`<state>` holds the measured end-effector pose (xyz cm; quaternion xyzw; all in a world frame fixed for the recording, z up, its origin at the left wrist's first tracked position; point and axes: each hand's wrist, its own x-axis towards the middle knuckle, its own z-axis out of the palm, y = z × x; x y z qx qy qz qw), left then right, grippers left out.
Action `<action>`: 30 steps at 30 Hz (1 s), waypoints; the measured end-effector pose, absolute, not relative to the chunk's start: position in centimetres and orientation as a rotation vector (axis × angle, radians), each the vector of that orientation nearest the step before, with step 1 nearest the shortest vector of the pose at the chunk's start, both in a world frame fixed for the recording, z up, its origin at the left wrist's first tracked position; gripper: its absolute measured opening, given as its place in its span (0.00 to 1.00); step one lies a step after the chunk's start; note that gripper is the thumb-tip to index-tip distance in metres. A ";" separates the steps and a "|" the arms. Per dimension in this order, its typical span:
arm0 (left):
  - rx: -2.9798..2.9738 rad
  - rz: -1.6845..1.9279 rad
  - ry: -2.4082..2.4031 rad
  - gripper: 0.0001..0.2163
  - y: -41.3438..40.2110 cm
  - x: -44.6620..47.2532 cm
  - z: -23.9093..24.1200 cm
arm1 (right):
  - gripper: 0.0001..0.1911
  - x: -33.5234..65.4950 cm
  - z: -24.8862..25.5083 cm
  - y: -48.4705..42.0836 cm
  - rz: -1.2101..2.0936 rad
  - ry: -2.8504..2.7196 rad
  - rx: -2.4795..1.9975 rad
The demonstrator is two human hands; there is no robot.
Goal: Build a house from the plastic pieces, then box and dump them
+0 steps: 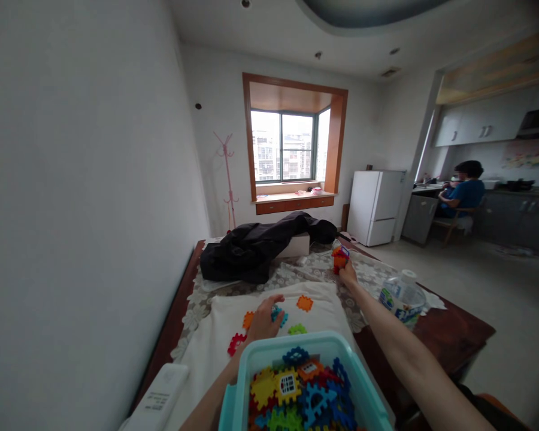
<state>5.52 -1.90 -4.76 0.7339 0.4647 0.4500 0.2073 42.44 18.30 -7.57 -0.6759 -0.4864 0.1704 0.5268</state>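
My right hand is stretched over the far right of the table, its fingers closed on a small built-up block of orange and red interlocking tiles with a purple part on top. Over the white cloth, my left hand has its fingers apart at a blue interlocking tile, partly covering it. Around that hand lie a red tile, an orange tile, another orange tile and a green tile. A turquoise bin in front of me holds many coloured tiles.
Black fabric lies across the table's far side over a white box. A large clear plastic bottle stands at the right. A white labelled box is at near left. A seated person is in the kitchen beyond.
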 end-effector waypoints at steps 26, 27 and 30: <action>1.267 1.540 1.458 0.11 -2.7 0.0 -1.3 | 0.18 29.4 -5.1 4.5 0.470 -2.414 -1.002; 1.304 1.518 1.481 0.11 -3.6 -0.5 -1.1 | 0.16 29.3 -5.3 4.2 0.476 -2.377 -0.985; 1.485 1.418 1.561 0.12 -6.4 -1.1 -1.3 | 0.15 29.2 -5.4 3.6 0.594 -2.230 -0.917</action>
